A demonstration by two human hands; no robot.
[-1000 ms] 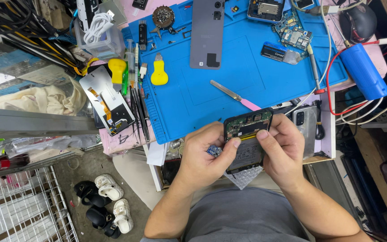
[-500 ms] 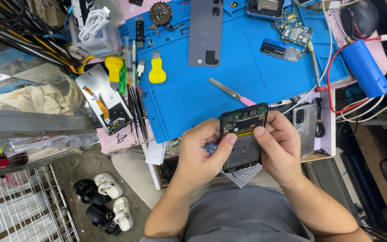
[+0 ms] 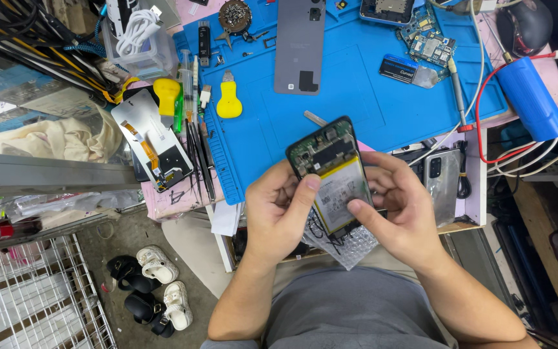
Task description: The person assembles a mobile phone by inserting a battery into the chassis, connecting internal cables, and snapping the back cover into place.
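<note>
Both hands are holding an opened black smartphone with its back removed (image 3: 332,176), its green circuit board and pale rectangular battery facing up, lifted above the near edge of the blue rubber work mat (image 3: 356,103) that is covering the surface. The left hand (image 3: 280,216) is curling around the phone's left edge, its thumb lying on the battery's upper left corner. The right hand (image 3: 400,210) is cupping the phone from the right and beneath, its thumb pressing on the battery's lower right part. A crumpled piece of clear bubble wrap (image 3: 347,244) is hanging just below the phone, between the two hands.

On the mat, well apart from the hands, a grey phone back cover (image 3: 299,45) is lying flat, with a yellow plastic pry tool (image 3: 228,100) to its left and a loose green circuit board (image 3: 431,42) to its right. A blue cylinder (image 3: 532,98) is resting at the mat's right edge.
</note>
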